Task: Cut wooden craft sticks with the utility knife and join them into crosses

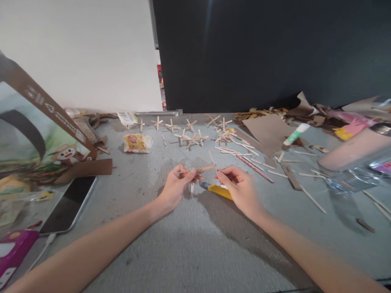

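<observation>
Between thumb and fingers, my left hand [179, 182] pinches a thin wooden stick [207, 167] that points to the right. My right hand [240, 188] is closed on another wooden stick [212, 158], held nearly upright and close to the tip of the first; I cannot tell whether the two touch. Under my right hand lies a tool with a yellow toothed edge [220, 190] and a grey end, partly hidden by the fingers. A short piece of stick [192, 190] lies below my left hand. Farther back stand several star shapes of crossed sticks [191, 140].
Loose sticks [233, 150], a red striped pencil [255, 168] and a glue stick [296, 134] lie to the right, near a clear bottle [351, 179] and a pink tumbler [357, 146]. Leftward are a yellow packet [137, 143], a phone [69, 205] and a printed box [45, 122].
</observation>
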Motion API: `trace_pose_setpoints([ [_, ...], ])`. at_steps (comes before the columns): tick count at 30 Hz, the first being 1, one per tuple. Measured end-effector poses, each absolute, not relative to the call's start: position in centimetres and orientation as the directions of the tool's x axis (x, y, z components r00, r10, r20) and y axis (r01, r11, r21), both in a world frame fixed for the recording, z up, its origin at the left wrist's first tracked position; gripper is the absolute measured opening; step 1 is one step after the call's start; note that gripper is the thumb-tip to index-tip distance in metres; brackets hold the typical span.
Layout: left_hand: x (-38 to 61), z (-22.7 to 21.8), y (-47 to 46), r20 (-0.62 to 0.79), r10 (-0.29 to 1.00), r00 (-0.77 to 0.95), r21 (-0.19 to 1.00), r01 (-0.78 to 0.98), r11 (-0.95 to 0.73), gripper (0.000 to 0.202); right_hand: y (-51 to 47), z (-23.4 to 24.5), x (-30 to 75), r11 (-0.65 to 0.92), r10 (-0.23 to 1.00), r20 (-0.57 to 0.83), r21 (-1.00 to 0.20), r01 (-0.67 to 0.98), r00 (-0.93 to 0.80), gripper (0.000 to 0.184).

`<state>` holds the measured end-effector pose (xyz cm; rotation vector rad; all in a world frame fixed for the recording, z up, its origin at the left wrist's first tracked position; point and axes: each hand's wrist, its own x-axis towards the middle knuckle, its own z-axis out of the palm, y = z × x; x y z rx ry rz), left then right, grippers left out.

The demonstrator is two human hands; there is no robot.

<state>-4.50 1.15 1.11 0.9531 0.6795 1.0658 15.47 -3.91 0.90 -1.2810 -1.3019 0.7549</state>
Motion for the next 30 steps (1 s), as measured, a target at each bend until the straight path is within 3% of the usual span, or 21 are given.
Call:
trace_pose_setpoints([
  [10,-4.4,0.8,0.9,0.011,0.918,0.397,0.939,-0.319,0.127,0.046,-4.5,0.7,15.1,0.221,0.951,0.276,-0.923,0.314,0.142,0.038],
  [17,-4.7,0.3,2.5,-0.119,0.953,0.28,0.858,-0.454,0.241,0.028,-3.5,1.1,15.6,0.285,0.947,0.32,-0.809,0.515,-0.021,0.021],
  [22,-4.8,0.5,2.9,-0.165,0.943,0.288,0.786,-0.54,0.302,0.023,0.3,1.4,15.7,0.44,0.897,0.279,-0.629,0.641,-0.341,0.008],
  [26,-4.8,0.8,2.8,-0.172,0.938,0.301,0.766,-0.558,0.319,0.022,3.0,1.3,14.4,0.627,0.766,0.25,-0.494,0.602,-0.593,0.018],
  [30,-4.7,0.8,2.9,-0.16,0.939,0.305,0.754,-0.576,0.316,0.022,4.5,1.0,13.4,0.675,0.717,0.191,-0.433,0.598,-0.67,0.011],
])
